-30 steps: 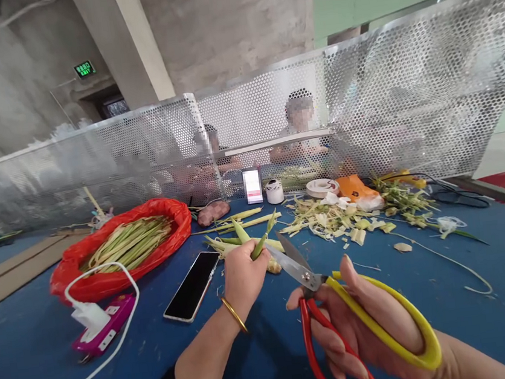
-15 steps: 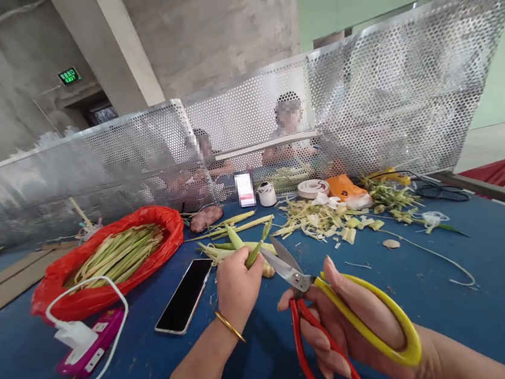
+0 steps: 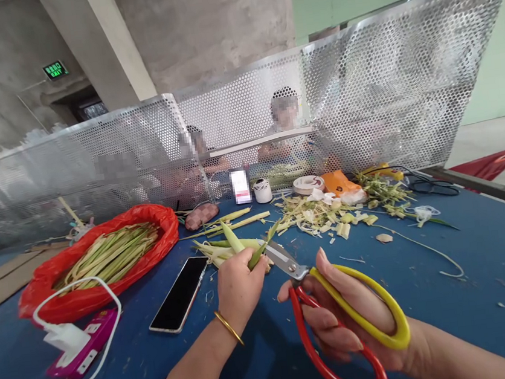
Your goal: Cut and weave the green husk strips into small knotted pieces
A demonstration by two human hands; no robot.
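My left hand, with a gold bangle at the wrist, is closed on green leaf strips whose tips stick out past the fingers. In my right hand is a pair of scissors with one yellow and one red handle. The blades point up and left and are nearly closed, their tips at the leaf ends beside my left fingers. Whether the blades touch the leaves I cannot tell. More pale green strips lie on the table behind my left hand.
Left stands a red plastic bag of long leaf strips, near a purple power strip and a dark phone. Trimmed scraps and a tape roll lie behind. A perforated metal screen separates me from two people.
The scissor blades have swung from apart to almost together at the leaf tips. My right fingers have squeezed in slightly. The whole view has shifted a little.
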